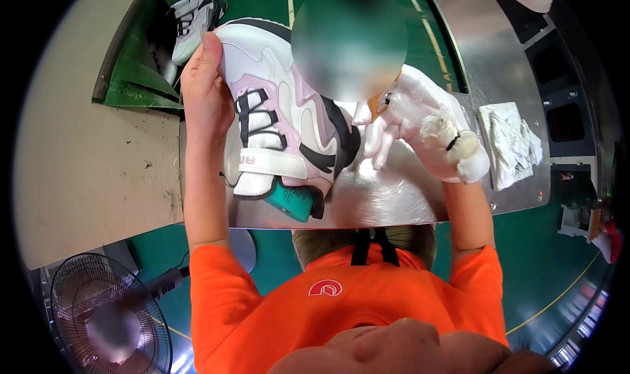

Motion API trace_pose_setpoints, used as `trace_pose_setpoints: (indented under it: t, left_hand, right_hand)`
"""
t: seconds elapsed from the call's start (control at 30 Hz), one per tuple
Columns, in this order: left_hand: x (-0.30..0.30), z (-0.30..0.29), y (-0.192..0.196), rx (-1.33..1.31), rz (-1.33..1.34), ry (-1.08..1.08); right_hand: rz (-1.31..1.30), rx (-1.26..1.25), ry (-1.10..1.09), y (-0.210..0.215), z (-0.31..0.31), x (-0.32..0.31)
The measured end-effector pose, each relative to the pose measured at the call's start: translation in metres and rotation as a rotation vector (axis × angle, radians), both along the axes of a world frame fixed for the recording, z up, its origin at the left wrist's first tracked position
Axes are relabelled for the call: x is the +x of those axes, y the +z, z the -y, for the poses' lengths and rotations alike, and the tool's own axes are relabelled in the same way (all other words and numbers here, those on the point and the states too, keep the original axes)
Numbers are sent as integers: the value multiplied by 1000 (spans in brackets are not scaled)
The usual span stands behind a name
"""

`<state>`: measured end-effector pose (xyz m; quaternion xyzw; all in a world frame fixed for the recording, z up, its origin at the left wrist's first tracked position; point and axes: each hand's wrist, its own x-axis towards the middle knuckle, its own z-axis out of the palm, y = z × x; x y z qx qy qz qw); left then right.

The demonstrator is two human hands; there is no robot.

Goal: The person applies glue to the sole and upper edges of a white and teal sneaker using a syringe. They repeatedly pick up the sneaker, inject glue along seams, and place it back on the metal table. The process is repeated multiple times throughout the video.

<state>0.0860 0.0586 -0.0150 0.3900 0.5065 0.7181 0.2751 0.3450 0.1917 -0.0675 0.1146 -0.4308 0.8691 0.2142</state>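
Note:
A sneaker (279, 111) in white, lilac and black is held up over the metal tabletop, its toe pointing away from me. My left hand (209, 88) is closed on its toe end, the thumb on the upper. A teal shoe last (289, 200) shows in the ankle opening. My right hand (407, 124), in a white glove, is beside the sole with fingers bent around something small and orange-tan (377, 105), which I cannot make out. A round blur hides part of that area. A whitish wad with a black band (453, 143) lies against the glove's wrist.
Another sneaker (192, 26) with a teal last lies at the far left by the green conveyor. A folded white cloth (508, 144) rests on the metal table (387, 200) at right. A fan (108, 315) stands at the lower left, below a beige board (105, 170).

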Motion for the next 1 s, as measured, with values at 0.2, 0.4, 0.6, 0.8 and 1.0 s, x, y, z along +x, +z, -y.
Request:
trace_pose_setpoints:
  t: [0.2,0.4,0.6,0.8,1.0]
  left_hand:
    - [-31,9,-26,-68,255,224]
    - [-42,8,-37,-143,396,252]
    - [-57,13,-44,-223,339,260]
    - [-57,12,-46,-245,422,275]
    - [-52,13,-46,-208,515,207]
  right_hand:
    - [293,-55,61,3,2,-17]
    - [192,-75,86,-29,-7,-13]
    - [146,-238,94,-26,0,-9]
    - [264,-209,36,-17,0,-7]
    - [179,-215,126,-18,-1,-9]
